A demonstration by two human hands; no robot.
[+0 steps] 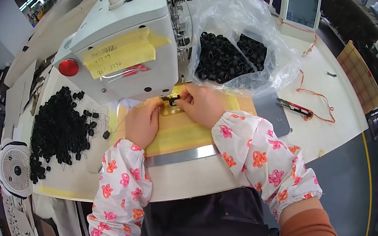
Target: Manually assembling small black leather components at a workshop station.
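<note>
A small white fan (14,169), red-handled snips (293,106) and a grey screen (302,5).

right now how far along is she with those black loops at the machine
Done: a heap of black loops lies left of the sewing machine. In hand: right hand pinches one small black piece under the machine, left hand beside it. Left: many loops fill the plastic bag.

Both forearms are reaching forward; the left hand (143,121) is lying flat, the right hand (203,104) is pinching with its fingertips.
</note>
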